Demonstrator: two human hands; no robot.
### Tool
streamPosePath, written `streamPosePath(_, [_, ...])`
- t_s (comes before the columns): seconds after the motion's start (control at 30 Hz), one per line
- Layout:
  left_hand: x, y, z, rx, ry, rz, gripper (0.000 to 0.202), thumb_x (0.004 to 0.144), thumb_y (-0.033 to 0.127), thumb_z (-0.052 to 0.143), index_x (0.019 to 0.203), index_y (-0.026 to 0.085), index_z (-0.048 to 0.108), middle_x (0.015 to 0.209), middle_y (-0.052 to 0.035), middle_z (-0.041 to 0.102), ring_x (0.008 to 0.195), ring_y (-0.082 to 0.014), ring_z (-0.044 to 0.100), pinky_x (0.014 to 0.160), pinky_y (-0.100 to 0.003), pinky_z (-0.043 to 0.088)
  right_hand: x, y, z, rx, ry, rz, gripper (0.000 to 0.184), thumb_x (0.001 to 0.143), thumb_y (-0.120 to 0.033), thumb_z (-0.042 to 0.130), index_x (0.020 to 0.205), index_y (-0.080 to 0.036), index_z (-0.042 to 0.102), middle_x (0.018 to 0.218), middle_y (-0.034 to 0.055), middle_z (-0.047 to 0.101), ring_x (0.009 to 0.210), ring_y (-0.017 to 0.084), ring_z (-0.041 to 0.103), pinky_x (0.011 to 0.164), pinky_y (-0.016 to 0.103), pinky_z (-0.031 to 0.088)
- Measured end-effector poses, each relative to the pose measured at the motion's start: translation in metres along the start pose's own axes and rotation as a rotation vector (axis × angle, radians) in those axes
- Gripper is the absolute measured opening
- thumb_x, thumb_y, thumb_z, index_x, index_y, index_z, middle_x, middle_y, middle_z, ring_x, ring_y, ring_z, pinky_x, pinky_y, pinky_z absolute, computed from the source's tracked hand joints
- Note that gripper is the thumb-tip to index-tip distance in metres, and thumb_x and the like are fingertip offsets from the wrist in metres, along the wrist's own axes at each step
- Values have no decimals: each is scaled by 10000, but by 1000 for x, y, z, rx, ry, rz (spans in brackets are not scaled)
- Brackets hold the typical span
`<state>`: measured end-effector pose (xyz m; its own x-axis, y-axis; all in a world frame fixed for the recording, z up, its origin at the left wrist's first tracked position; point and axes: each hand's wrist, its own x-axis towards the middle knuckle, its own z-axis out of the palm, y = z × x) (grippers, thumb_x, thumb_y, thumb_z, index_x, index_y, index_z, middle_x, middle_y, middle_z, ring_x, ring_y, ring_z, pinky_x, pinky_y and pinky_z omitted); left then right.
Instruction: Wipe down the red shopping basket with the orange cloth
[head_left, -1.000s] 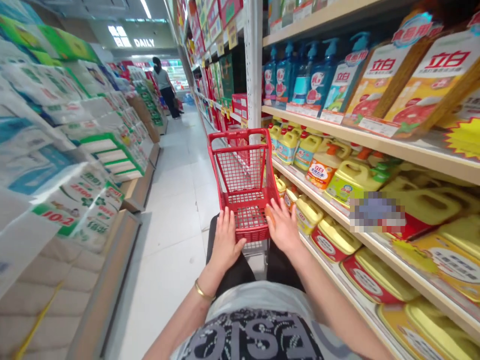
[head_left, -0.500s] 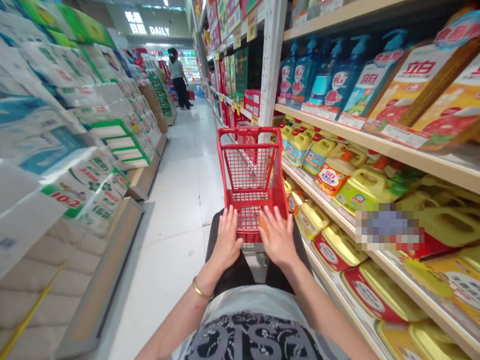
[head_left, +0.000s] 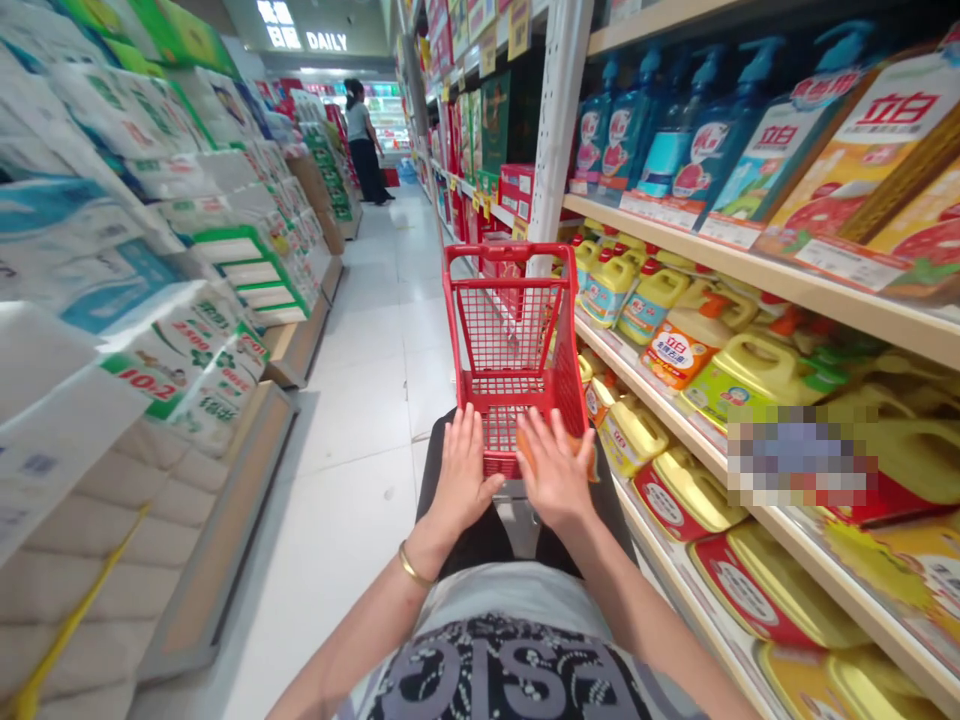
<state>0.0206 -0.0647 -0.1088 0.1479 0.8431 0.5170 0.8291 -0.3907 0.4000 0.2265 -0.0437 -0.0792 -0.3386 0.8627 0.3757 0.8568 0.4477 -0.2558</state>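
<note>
A small red wire shopping cart [head_left: 517, 330] stands in the aisle just ahead of me, with nothing visible inside it. My left hand [head_left: 461, 475] lies on its near rim, fingers stretched forward and thumb out to the side. My right hand [head_left: 555, 470] lies flat beside it on the same rim, fingers spread. An orange piece [head_left: 525, 452] shows under the right palm; I cannot tell what it is. A gold bangle [head_left: 414, 568] sits on my left wrist.
Shelves on the right hold yellow detergent jugs [head_left: 750, 370] and blue pump bottles [head_left: 660, 130]. Stacked tissue packs [head_left: 172, 340] line the left side on low wooden platforms. A white tiled aisle [head_left: 375, 350] runs ahead. A person [head_left: 365, 140] stands far down it.
The cart and I have moved forward along the aisle, passing more of the right shelf. My hands have closed in toward each other on the cart's rim.
</note>
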Motion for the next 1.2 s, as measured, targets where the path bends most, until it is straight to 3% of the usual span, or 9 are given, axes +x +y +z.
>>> streamPosePath(0.1, [1, 3, 2, -6, 4, -3, 1066, 977, 860, 188, 1750, 158, -30, 1824, -224, 43, 1701, -378, 5, 1345, -654, 112, -5, 38, -13, -61, 94, 238, 573, 1144, -376, 332, 1712, -307, 336, 1792, 47, 293, 1686, 353, 149, 1269, 811, -33])
streamPosePath(0.17, [2, 3, 4, -12, 11, -14, 1068, 979, 860, 194, 1750, 156, -30, 1825, -223, 28, 1701, -381, -3, 1345, -653, 102, -3, 40, -13, -85, 96, 273, 586, 1141, -374, 327, 1721, -290, 318, 1808, 54, 240, 1690, 366, 112, 1271, 814, 3])
streamPosePath(0.37, [0, -1, 4, 19, 38, -18, 1026, 981, 856, 157, 1757, 191, 57, 1828, -209, 58, 1702, -379, 23, 1332, -674, 74, 9, -28, 12, 3, -32, -105, 598, 1117, -415, 442, 1699, -287, 386, 1795, 19, 283, 1691, 338, 119, 1350, 663, 38])
streamPosePath(0.43, [0, -1, 2, 39, 34, -19, 1045, 971, 866, 152, 1756, 183, 57, 1823, -216, 90, 1701, -380, 35, 1331, -674, 68, 11, -31, 12, 28, -47, -167, 601, 1110, -427, 472, 1692, -299, 400, 1789, 13, 300, 1687, 332, 147, 1359, 636, 42])
streamPosePath(0.57, [1, 3, 2, 74, 15, -28, 1064, 969, 868, 183, 1754, 165, 33, 1820, -217, 101, 1700, -387, 9, 1334, -667, 61, 9, 14, -2, -13, 50, 32, 553, 1138, -410, 398, 1676, -285, 430, 1787, 43, 305, 1685, 346, 159, 1326, 725, 17])
streamPosePath(0.7, [2, 8, 6, 97, 43, -45, 1061, 977, 859, 234, 1755, 170, 22, 1823, -210, 94, 1699, -389, -9, 1337, -665, 73, 8, 44, -8, -34, 137, 206, 565, 1153, -395, 331, 1674, -197, 429, 1793, 106, 275, 1685, 359, 155, 1324, 715, 126])
streamPosePath(0.9, [0, 5, 8, 116, 78, -45, 1023, 997, 836, 191, 1754, 158, 80, 1820, -226, 97, 1699, -393, 25, 1331, -675, 81, 4, -18, 25, -12, 50, -155, 586, 1116, -369, 474, 1689, -274, 405, 1787, 29, 304, 1696, 316, 105, 1361, 611, 96])
streamPosePath(1.0, [-1, 4, 7, 110, 64, -40, 1030, 991, 843, 162, 1753, 155, 87, 1820, -229, 88, 1699, -391, 37, 1330, -676, 66, 0, -25, 30, 12, 24, -240, 617, 1103, -384, 511, 1700, -311, 374, 1786, -11, 307, 1696, 307, 101, 1368, 590, 54])
streamPosePath(1.2, [0, 9, 8, 79, 56, -53, 1101, 955, 886, 195, 1753, 145, 32, 1818, -239, 70, 1698, -399, 6, 1331, -673, 65, -2, 35, -1, -27, 124, 143, 532, 1141, -369, 393, 1663, -280, 436, 1788, 55, 305, 1685, 331, 167, 1307, 749, -17])
